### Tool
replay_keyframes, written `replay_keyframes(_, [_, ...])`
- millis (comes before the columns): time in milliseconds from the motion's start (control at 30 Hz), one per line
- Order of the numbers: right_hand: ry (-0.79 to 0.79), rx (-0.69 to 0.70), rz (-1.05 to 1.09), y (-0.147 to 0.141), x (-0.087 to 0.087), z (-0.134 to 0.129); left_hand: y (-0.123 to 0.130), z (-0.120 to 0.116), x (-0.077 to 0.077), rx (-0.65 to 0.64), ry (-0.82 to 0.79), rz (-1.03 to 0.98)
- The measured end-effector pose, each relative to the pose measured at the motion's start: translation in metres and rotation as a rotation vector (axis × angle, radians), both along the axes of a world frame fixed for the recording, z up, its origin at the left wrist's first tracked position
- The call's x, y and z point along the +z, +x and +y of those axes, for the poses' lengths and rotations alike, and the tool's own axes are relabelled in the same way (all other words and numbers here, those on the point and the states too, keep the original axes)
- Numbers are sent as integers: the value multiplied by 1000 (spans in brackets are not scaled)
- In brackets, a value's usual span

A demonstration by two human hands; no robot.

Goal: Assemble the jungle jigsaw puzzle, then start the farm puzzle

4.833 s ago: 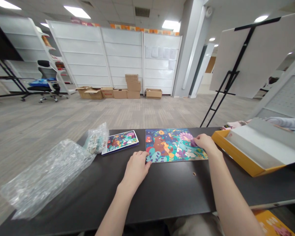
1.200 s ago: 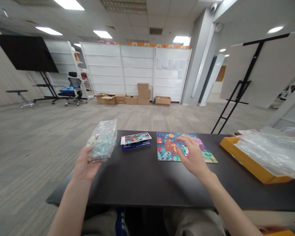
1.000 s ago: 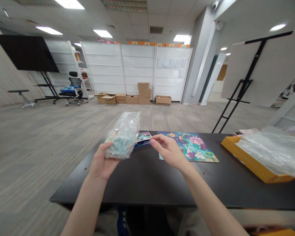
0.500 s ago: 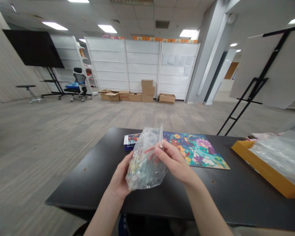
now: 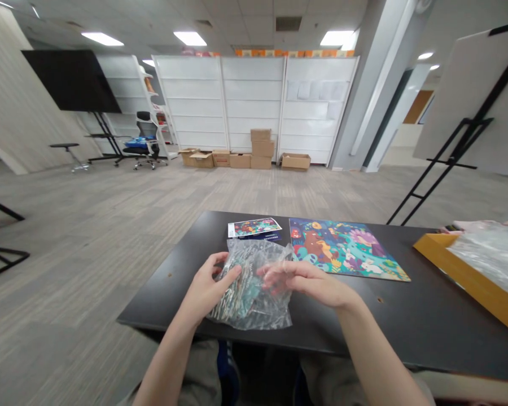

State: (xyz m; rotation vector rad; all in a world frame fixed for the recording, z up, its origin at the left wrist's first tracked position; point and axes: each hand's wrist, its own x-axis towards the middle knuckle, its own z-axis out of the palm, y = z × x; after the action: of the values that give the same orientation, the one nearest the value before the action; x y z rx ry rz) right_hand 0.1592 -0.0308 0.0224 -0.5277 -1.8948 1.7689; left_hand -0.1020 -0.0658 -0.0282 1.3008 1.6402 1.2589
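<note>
A clear plastic bag [image 5: 260,310] full of small cardboard pieces, which look like jigsaw pieces [image 5: 232,299], rests near the table's front edge. My left hand [image 5: 211,287] grips its left side, thumb across the top and fingers curled at the edge. From the right, my right hand [image 5: 298,279] holds the bag's loose film. Its fingertips show through the plastic, and I cannot tell exactly whether they are inside the bag. Just behind lies a small picture card [image 5: 256,226] on a dark blue printed item [image 5: 271,237]. A colourful animal picture board [image 5: 342,248] lies to the right.
The black table [image 5: 165,299] ends close in front of me. On its right stands a yellow-orange box [image 5: 465,282] with clear plastic wrapping [image 5: 486,254]. Beyond are an easel stand [image 5: 452,152], cardboard boxes [image 5: 260,149], an office chair [image 5: 144,141] and a black screen [image 5: 71,82].
The bag has come down from a raised, upright hold to lie flatter on the table. Both hands moved down with it, and the picture card behind is now uncovered. The view shifted slightly.
</note>
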Motion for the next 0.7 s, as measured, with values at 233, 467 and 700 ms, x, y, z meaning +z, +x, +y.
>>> replay_keyframes(233, [300,-70,-45,-12,-12,8,-1,6,-5,-63,-4,-12])
replay_keyframes(467, [601,-291,-438,-27,-44,14,-3,7,-3,-125,29,91])
replay_keyframes(700, [661,-306,-686,-54,-23,27,1,11,11,-204,-1,-8])
